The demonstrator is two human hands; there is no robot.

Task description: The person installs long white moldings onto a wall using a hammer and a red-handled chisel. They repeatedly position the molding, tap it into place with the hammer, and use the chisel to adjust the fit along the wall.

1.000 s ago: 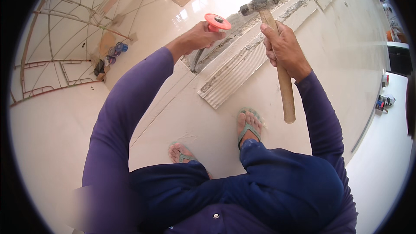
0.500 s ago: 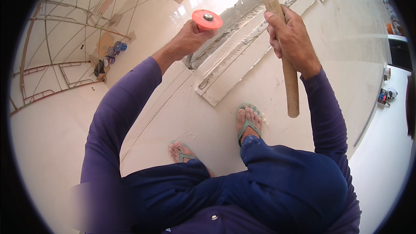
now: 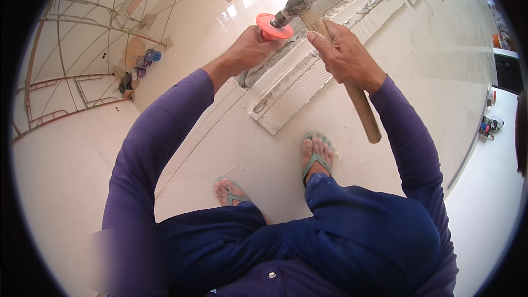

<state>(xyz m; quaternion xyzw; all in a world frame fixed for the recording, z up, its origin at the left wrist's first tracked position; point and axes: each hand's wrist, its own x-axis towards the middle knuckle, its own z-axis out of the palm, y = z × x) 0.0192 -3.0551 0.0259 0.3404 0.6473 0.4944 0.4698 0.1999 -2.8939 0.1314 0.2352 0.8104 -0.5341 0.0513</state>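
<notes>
The hammer (image 3: 330, 38) has its steel head right at the orange hand guard (image 3: 273, 24) of the chisel, so the first risk I see is a glancing blow. If the head lands off centre on the chisel's top, it could slide off the guard's rim toward the knuckles of the left hand (image 3: 250, 49), which sit just beneath the disc. The person also stands in open green sandals (image 3: 316, 157) close to the broken strip of floor (image 3: 286, 96), so flying chips of tile or mortar could, I judge, reach bare toes. A hard strike might crack the sound glossy tiles beside the exposed ribbed mortar bed too.

The left hand is wrapped tight around the chisel's shaft below the guard, fingers curled shut; the shaft itself is mostly hidden inside the fist, its tip pointing down toward the chipped channel. The right hand (image 3: 344, 58) is clenched about the wooden handle of the hammer near its upper part, thumb lying along the wood, and the long lower end of the handle juts out well below the wrist. Both purple sleeves reach forward over the tiled floor.
</notes>
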